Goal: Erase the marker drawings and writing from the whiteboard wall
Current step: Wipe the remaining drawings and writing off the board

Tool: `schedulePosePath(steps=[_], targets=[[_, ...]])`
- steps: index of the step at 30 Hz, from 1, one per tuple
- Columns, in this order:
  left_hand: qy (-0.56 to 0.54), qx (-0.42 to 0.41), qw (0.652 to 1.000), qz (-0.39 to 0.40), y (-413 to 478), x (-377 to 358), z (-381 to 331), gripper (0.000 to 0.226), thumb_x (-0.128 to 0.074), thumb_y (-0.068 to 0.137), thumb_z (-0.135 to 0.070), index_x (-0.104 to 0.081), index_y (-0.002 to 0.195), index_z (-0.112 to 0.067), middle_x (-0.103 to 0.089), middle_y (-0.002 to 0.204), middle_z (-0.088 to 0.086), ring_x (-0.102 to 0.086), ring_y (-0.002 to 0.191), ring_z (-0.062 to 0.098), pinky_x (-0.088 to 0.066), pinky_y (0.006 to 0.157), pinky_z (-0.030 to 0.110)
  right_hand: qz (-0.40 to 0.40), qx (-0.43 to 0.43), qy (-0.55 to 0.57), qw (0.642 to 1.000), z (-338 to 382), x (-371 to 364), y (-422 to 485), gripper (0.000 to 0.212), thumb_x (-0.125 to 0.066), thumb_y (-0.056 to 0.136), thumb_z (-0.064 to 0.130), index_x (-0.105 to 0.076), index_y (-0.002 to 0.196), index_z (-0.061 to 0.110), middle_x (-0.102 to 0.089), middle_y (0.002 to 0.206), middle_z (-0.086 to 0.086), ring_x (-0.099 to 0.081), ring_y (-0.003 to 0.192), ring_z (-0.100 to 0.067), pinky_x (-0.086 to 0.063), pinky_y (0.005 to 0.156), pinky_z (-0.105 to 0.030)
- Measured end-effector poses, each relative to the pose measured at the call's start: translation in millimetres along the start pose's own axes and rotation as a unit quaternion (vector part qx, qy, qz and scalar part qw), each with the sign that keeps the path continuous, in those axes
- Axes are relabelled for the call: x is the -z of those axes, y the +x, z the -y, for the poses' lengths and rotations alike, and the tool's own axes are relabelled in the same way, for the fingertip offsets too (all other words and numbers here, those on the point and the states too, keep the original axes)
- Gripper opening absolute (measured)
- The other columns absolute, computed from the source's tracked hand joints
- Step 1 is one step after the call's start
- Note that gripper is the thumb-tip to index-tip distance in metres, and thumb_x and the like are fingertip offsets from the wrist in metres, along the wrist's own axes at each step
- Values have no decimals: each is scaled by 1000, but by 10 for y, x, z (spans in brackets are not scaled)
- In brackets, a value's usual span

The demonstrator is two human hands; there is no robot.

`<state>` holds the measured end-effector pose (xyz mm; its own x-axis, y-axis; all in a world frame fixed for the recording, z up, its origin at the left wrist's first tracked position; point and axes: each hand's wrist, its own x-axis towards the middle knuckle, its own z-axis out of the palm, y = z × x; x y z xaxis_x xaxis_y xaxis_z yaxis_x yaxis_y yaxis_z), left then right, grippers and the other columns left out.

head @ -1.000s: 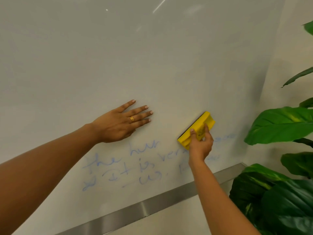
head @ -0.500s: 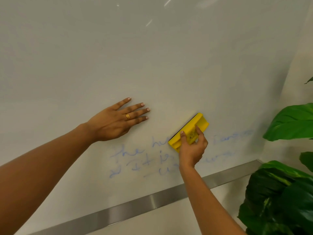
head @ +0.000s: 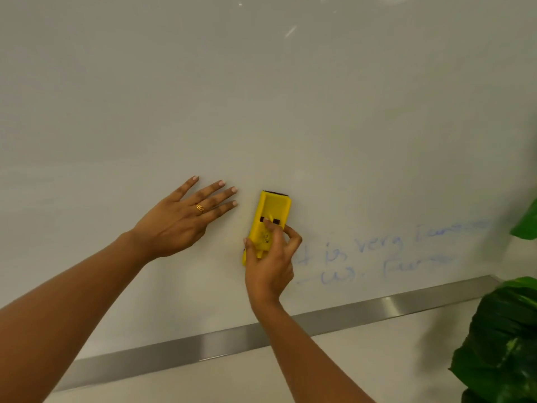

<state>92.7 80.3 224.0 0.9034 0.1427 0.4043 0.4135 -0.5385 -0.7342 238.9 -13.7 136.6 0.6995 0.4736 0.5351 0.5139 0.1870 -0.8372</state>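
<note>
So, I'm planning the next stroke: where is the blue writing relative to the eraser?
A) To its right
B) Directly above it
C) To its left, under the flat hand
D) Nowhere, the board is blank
A: the faint writing lies right of the eraser that the right hand grips; the board around the flat left hand shows no marks.
</note>
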Motion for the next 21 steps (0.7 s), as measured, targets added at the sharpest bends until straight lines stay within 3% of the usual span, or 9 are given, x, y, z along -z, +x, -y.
schedulePosePath(steps=[9,14,16,19,21], targets=[[-9,50,999,-9,-305,-159,-207,59,-29,90,-19,-22,149,-14,-19,156,7,-18,143,28,-16,114,51,12,25,-44,999,-216,245,191,46,-73,77,32,-56,120,32,-39,128,3,-63,84,-21,-51,62,-34],[-8,70,997,-13,-354,-218,-293,60,-29,89,-18,-24,148,-13,-20,156,7,-14,143,27,-15,114,52,-42,-20,-9,999,-370,556,519,48,-74,77,25,-55,121,29,-40,132,2,-55,82,-16,-42,66,-28],[-11,76,997,-15,-373,-239,-330,59,-28,89,-17,-26,148,-12,-21,155,7,-13,144,27,-14,114,52,-72,-54,20,996,-435,671,653,49,-74,77,20,-55,122,27,-41,133,1,-49,90,-9,-35,69,-23],[-11,83,996,-19,-404,-272,-366,59,-28,89,-17,-25,148,-11,-20,156,7,-11,144,27,-12,114,51,-127,-130,72,981,-542,778,789,50,-73,79,17,-53,124,27,-41,135,-1,-51,112,-19,-36,76,-27],[-16,88,996,-20,-412,-286,-386,60,-29,88,-17,-24,148,-11,-20,156,7,-12,144,27,-12,114,51,-134,-141,74,978,-560,771,777,50,-72,80,18,-51,125,28,-40,135,0,-51,114,-21,-36,78,-29]])
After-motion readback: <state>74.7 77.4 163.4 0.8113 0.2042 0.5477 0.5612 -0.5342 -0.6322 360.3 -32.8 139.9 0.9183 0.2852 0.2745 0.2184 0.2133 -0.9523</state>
